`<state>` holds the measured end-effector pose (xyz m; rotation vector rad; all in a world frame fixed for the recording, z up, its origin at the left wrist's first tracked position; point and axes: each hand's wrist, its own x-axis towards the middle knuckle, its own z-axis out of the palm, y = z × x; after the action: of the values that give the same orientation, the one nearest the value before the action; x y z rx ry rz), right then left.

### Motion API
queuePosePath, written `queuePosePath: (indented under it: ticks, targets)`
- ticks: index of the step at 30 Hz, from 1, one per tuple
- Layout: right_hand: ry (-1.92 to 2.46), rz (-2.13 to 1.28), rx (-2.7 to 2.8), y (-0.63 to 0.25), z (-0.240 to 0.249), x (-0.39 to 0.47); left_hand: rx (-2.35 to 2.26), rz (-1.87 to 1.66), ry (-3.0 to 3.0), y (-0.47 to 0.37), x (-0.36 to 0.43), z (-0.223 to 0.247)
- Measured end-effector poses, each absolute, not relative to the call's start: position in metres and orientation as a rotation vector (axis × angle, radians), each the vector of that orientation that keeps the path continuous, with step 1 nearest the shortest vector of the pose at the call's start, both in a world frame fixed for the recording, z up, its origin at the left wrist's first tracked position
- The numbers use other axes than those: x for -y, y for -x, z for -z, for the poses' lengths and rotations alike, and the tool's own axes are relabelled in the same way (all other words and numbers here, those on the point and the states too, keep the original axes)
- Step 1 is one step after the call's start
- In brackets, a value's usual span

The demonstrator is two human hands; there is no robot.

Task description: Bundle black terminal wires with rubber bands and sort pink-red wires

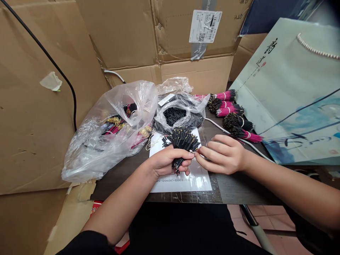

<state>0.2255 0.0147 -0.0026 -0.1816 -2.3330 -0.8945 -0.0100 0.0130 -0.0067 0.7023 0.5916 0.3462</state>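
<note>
My left hand [168, 161] is wrapped round a bundle of short black wires [184, 139], whose tips fan out upward, some of them gold. The lower ends poke out below my fingers. My right hand [223, 154] is beside it, with thumb and forefinger pinched at a thin white band [192, 151] by the left thumb. How far the band goes round the bundle is hidden. Beneath the hands lies a white printed sheet [183, 185]. Some loose black tube pieces [166, 141] rest on it behind the bundle.
Behind stands an open plastic bag of small black tubes [174, 116]. At the left, a clear plastic bag [90, 141] contains wire bundles. Tied pink and black bundles [230, 109] lie at the right by a pale paper bag [300, 92]. Cardboard [127, 32] walls the dark table [239, 187].
</note>
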Motion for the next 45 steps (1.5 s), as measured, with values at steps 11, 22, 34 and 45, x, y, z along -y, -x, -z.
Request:
queuePosePath:
  ticks: [11, 22, 34, 45]
  targets:
    - [0.045, 0.916, 2.403, -0.228, -0.008, -0.019, -0.559, -0.266, -0.667, 0.011, -0.013, 0.008]
    - [0.484, 0.505, 2.283, -0.220, 0.009, -0.002, -0.545, -0.417, -0.689, 0.013, -0.010, 0.011]
    - [0.105, 0.821, 2.304, -0.222, -0.006, -0.011, -0.423, -0.272, -0.622, 0.019, -0.010, 0.014]
    - [0.043, 0.442, 2.315, -0.209, 0.003, 0.006, -0.467, -0.339, -0.590, 0.015, -0.009, 0.015]
